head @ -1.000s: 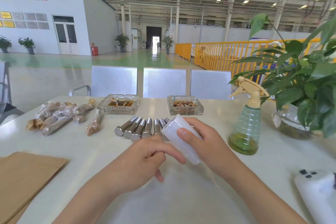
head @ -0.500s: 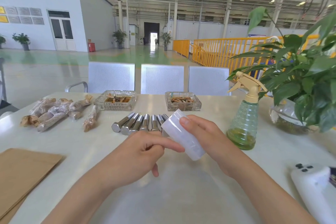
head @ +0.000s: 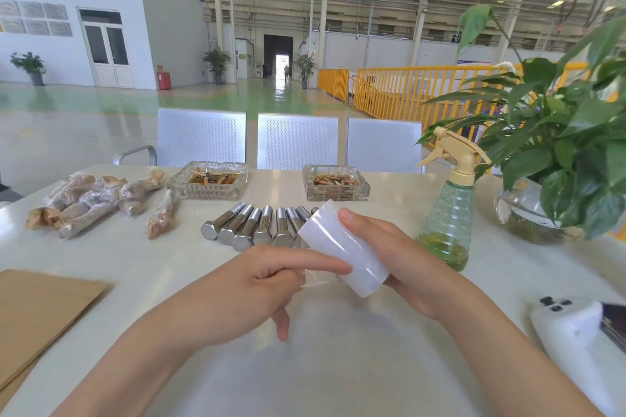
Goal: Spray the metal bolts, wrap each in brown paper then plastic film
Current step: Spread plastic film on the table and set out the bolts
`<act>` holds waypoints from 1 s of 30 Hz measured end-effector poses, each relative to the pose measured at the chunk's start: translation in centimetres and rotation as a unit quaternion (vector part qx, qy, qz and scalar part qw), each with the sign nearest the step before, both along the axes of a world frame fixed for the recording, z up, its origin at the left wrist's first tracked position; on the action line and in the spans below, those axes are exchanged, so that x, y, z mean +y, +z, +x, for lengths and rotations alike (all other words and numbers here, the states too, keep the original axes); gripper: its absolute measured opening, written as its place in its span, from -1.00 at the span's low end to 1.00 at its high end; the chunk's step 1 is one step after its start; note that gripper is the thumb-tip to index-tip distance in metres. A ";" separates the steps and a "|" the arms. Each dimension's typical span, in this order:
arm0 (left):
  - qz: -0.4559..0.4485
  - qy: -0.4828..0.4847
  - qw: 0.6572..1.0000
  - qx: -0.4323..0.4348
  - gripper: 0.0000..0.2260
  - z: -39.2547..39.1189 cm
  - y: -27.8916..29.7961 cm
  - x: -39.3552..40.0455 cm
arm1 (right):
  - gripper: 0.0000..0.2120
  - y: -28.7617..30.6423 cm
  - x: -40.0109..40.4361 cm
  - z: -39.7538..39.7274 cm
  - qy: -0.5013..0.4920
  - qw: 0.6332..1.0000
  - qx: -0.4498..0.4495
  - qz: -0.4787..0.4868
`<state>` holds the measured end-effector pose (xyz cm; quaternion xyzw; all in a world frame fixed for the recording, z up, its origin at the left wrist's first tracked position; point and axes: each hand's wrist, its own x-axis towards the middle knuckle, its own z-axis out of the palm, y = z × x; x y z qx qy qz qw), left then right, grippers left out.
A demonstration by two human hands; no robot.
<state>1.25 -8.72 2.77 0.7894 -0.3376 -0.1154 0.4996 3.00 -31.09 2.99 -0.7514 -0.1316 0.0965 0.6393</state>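
right hand (head: pixel 399 267) grips the plastic film roll (head: pixel 342 250) at centre, tilted, fingers curled behind it, thumb on its top rim. left hand (head: pixel 257 284) at 7 o'clock of the roll, index finger straight on the roll face, a loose film edge (head: pixel 316 279) under it; cannot tell if it is pinched. bare metal bolts (head: pixel 257 227) in a row on the tabletop (head: pixel 338 366) just behind the roll at 12. wrapped bolts (head: pixel 95 203) at 10. brown paper (head: pixel 40 311) at 8. spray bottle (head: pixel 447 210) at 2.
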 end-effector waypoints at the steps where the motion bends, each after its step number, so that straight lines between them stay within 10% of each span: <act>1: -0.012 -0.005 1.000 0.015 -0.50 -0.1 0.1 -0.1 | -0.58 0.0 0.0 0.0 0.001 1.000 -0.008 0.006; 11: -0.023 0.002 0.996 0.085 -0.55 -0.5 0.1 -0.8 | -0.65 0.0 0.8 0.0 -0.018 0.994 -0.100 -0.048; 17: -0.056 0.105 0.992 -0.037 -0.85 -0.6 -0.6 -1.2 | -0.50 0.0 2.1 -0.3 -0.060 0.991 -0.115 0.004; 30: -0.009 0.117 0.990 -0.078 -0.94 0.3 -0.4 0.1 | -0.56 0.9 0.4 -0.6 -0.002 0.976 0.114 0.187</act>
